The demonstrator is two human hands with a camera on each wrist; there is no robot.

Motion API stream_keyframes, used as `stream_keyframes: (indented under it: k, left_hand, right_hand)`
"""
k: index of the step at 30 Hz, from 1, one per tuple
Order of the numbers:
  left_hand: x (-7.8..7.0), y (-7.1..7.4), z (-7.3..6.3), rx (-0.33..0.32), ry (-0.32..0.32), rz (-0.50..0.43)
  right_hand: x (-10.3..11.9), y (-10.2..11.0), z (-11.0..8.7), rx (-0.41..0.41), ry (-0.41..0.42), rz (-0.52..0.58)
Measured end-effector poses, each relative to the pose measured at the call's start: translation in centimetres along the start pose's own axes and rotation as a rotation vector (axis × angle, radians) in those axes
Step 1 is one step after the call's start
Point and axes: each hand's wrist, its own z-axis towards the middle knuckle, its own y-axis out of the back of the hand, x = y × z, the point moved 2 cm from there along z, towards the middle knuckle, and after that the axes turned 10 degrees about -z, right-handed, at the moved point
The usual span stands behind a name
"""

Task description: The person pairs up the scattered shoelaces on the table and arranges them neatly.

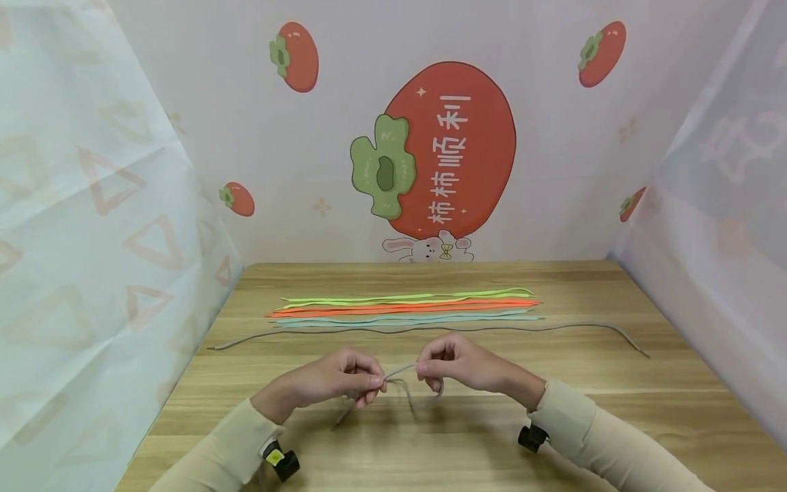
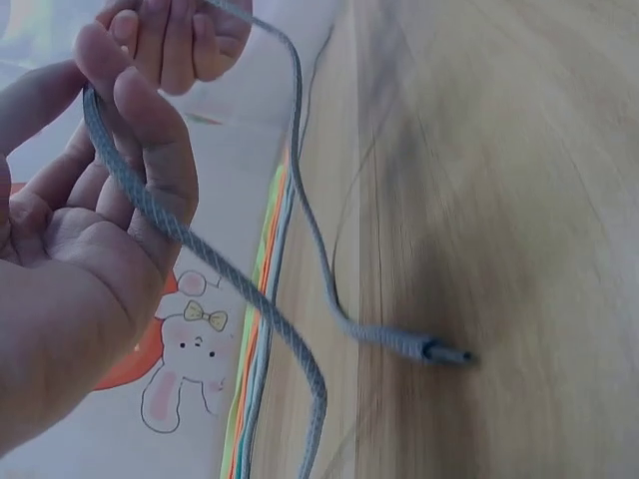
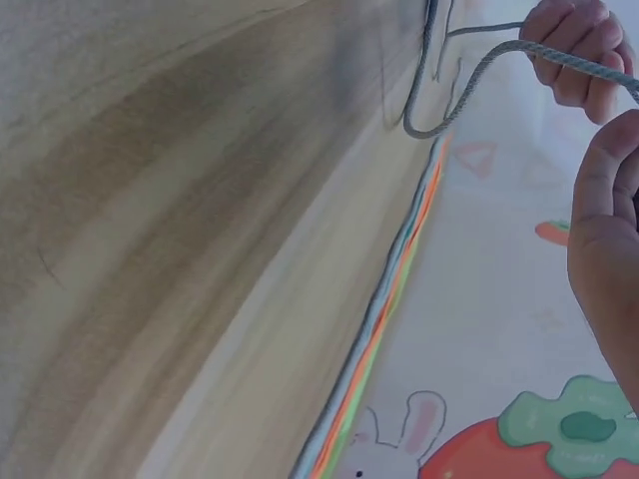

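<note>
A grey shoelace (image 1: 399,371) is held up off the wooden table between both hands. My left hand (image 1: 344,377) pinches it between thumb and fingertips, and a tail hangs below that hand. Just to the right, my right hand (image 1: 464,362) pinches the same lace between thumb and forefinger, with a loop drooping beneath. In the left wrist view the lace (image 2: 210,254) runs down from the left fingers, and a dark-tipped end dangles apart from it. The right wrist view shows the lace (image 3: 474,80) curving between the hands; its exact crossing at the left fingertips is hidden.
Behind the hands a second grey shoelace (image 1: 393,332) lies stretched across the table (image 1: 492,444). Beyond it lie light blue laces (image 1: 406,319), orange laces (image 1: 399,309) and yellow-green laces (image 1: 399,298) in parallel. Printed cloth walls (image 1: 307,171) stand at the back and sides.
</note>
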Motion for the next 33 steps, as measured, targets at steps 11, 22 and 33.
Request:
stream_keyframes:
  k: [11,22,33]
  left_hand:
    - [0.3,2.4,-2.7,0.025,0.004,0.062]
    - [0.9,5.1,-6.4,-0.072,0.03,0.087]
    - [1.2,7.4,-8.7,-0.065,0.051,0.127]
  right_hand:
    - [-1.2,1.1,-0.9,-0.009,-0.036,0.166]
    - [-3.8,3.6,-3.1,-0.06,-0.202,-0.053]
    - [-5.1,6.3,-5.7,-0.073,-0.295,-0.217]
